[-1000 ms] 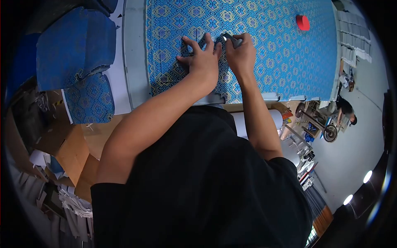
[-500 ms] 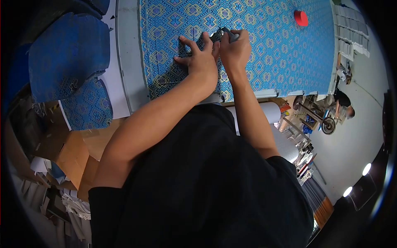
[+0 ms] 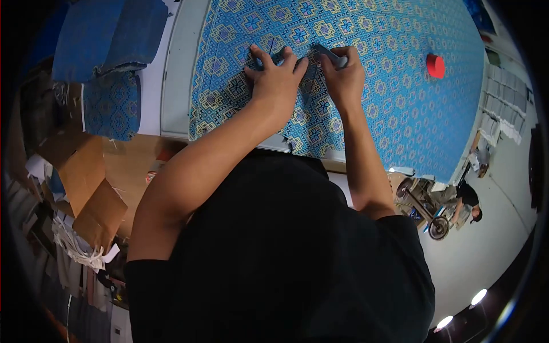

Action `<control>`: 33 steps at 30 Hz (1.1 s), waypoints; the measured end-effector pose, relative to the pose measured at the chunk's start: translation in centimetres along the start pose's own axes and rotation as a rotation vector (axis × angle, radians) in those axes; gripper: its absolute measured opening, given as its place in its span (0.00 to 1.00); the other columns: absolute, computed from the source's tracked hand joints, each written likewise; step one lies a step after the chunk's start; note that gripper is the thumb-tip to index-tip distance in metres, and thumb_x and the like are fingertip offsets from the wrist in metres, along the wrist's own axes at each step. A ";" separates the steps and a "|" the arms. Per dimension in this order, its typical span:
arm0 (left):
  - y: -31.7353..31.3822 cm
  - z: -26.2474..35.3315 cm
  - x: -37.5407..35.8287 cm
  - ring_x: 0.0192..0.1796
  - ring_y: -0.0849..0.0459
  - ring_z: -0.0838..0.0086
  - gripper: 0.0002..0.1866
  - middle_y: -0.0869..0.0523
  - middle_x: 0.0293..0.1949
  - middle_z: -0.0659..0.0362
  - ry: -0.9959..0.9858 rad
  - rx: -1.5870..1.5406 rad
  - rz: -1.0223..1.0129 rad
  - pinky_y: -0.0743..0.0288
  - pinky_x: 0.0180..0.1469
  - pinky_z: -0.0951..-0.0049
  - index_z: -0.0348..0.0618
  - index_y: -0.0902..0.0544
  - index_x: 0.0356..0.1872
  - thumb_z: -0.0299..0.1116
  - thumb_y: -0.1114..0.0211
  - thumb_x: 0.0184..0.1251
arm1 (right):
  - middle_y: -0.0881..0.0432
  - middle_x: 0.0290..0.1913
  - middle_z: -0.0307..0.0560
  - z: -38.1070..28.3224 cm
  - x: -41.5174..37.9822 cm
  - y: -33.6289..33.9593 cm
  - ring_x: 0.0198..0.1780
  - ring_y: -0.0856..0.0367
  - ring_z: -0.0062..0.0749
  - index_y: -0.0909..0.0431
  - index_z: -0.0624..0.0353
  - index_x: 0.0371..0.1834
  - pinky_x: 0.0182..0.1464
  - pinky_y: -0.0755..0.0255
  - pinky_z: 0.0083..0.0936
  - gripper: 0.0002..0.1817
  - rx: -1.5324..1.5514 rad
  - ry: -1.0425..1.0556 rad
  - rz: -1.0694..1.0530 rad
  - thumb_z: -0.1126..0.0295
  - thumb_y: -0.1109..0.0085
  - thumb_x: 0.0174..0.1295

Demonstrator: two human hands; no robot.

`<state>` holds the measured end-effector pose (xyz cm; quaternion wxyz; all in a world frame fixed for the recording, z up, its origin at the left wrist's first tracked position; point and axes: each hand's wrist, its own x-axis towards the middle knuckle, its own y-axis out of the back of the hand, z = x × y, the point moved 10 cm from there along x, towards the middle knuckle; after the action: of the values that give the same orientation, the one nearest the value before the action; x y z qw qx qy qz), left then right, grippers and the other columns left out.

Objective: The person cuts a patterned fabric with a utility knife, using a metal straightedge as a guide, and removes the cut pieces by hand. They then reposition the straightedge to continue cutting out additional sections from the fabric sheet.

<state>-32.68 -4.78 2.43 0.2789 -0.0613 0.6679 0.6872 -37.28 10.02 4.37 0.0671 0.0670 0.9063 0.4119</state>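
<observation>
Fabric [image 3: 389, 86] lies under flat left hand [image 3: 276, 80]; right hand [image 3: 343, 77] grips marker [image 3: 329, 55].

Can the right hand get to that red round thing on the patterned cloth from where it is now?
Probably yes. The red object lies on open blue patterned fabric to the side of the right hand, with nothing between. But the hand grips a tool, so its fingers are occupied.

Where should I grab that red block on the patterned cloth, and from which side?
Probably from above, pinching two opposite side faces. The red block sits alone on the flat blue patterned fabric, well clear of the right hand and its marker, with bare cloth all round it.
</observation>
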 end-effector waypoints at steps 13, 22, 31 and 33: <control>-0.1 0.3 -0.3 0.77 0.43 0.28 0.63 0.43 0.83 0.61 0.063 0.029 0.050 0.18 0.68 0.45 0.77 0.42 0.81 0.27 0.14 0.43 | 0.12 0.38 0.47 -3.7 4.8 -1.2 0.39 0.11 0.45 0.22 0.52 0.46 0.37 0.21 0.36 0.10 0.057 0.959 -0.781 0.70 0.31 0.66; -0.7 0.1 -0.1 0.80 0.48 0.32 0.63 0.44 0.83 0.64 0.125 -0.012 0.002 0.15 0.66 0.47 0.81 0.40 0.80 0.25 0.15 0.41 | 0.13 0.35 0.44 -5.6 4.2 -3.0 0.34 0.11 0.41 0.24 0.53 0.47 0.33 0.22 0.35 0.10 -0.046 1.233 -0.992 0.70 0.32 0.68; -0.9 0.1 0.1 0.80 0.48 0.31 0.64 0.44 0.83 0.63 0.115 0.028 0.047 0.17 0.68 0.47 0.81 0.39 0.80 0.26 0.14 0.40 | 0.13 0.39 0.44 -5.4 3.8 -4.4 0.38 0.11 0.41 0.24 0.55 0.47 0.38 0.20 0.35 0.10 -0.337 1.183 -0.992 0.72 0.32 0.67; -1.1 0.2 0.0 0.80 0.48 0.31 0.64 0.44 0.83 0.63 0.114 0.029 0.038 0.18 0.69 0.46 0.81 0.39 0.80 0.27 0.14 0.40 | 0.13 0.39 0.44 -5.6 3.6 -4.3 0.39 0.11 0.41 0.24 0.55 0.47 0.38 0.19 0.35 0.10 -0.260 1.226 -0.978 0.72 0.32 0.67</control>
<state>-32.12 -4.64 1.44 0.2285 -0.0836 0.6936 0.6780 -42.07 3.74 4.54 -0.2633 -0.5856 0.6529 0.4018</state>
